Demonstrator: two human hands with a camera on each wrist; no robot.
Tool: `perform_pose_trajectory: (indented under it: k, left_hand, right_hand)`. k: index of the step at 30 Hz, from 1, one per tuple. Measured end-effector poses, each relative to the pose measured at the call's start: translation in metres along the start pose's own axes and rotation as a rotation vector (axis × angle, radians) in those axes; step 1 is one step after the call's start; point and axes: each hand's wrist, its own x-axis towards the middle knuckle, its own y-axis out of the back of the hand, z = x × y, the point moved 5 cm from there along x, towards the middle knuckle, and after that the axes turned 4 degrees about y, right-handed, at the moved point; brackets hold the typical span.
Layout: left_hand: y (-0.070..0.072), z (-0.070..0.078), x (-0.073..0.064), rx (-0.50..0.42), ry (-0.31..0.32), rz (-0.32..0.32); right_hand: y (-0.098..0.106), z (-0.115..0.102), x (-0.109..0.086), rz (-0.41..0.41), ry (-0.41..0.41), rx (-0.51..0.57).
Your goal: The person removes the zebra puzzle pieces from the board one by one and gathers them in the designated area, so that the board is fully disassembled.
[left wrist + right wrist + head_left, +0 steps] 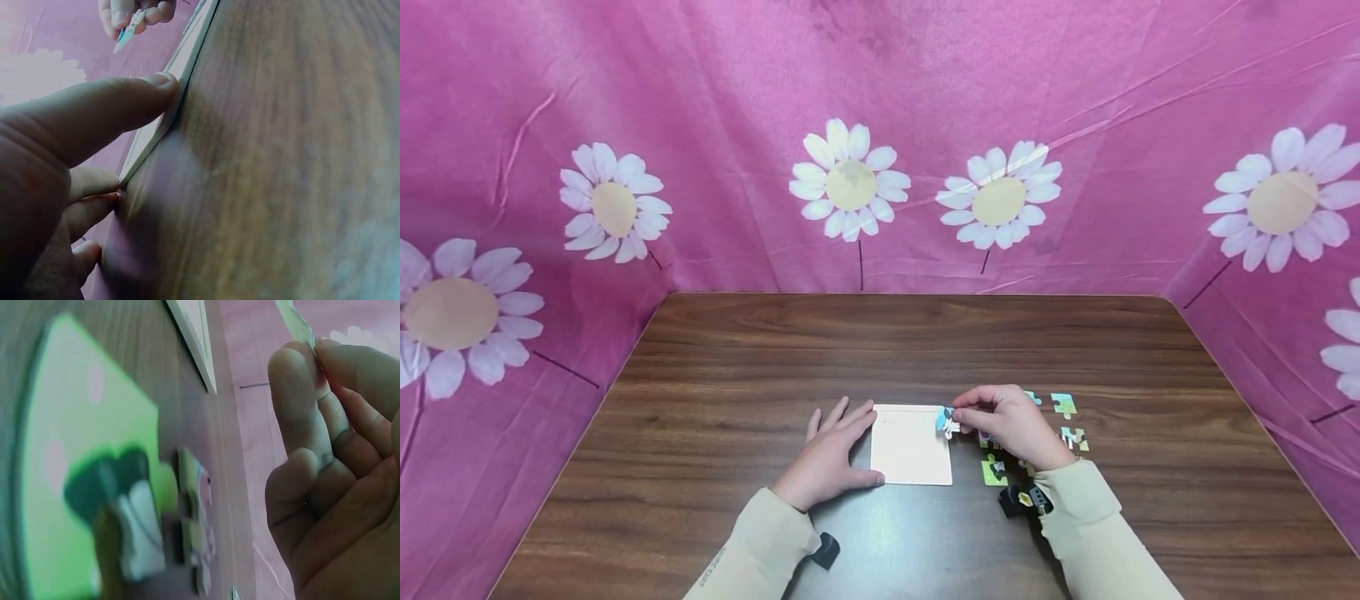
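Observation:
A square white puzzle board (912,450) lies on the table. My left hand (829,467) is spread along its left side, index fingertip at the far left corner and thumb at the near one. In the left wrist view the thumb (119,112) presses the edge of the board (181,75). Over the board's far right corner, my right hand (1011,423) pinches a blue and white jigsaw piece (947,422) between thumb and fingertips. The right wrist view shows this piece (295,324) edge-on, raised above the table. Its picture is mostly hidden there.
Several loose jigsaw pieces lie right of the board, some under the right hand, among them a green one (993,471) and a blue-green one (1063,405). Black wrist cameras (1017,502) sit at both cuffs. A pink flowered cloth (925,75) hangs behind the wooden table (910,342).

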Motion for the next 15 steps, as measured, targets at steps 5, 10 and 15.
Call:
perform_pose_trajectory:
  k: [5,10,15]
  left_hand:
    - [-0.001,-0.002,0.000,-0.002,0.001,0.000]
    - [-0.001,-0.002,-0.001,-0.014,-0.003,0.008]
    - [-0.001,-0.002,-0.001,-0.021,-0.001,0.008]
  right_hand:
    - [-0.008,-0.003,0.001,-0.014,0.004,-0.026]
    - [-0.013,-0.006,0.002,-0.015,0.026,-0.063]
    - [-0.020,-0.007,0.004,-0.021,0.035,-0.060]
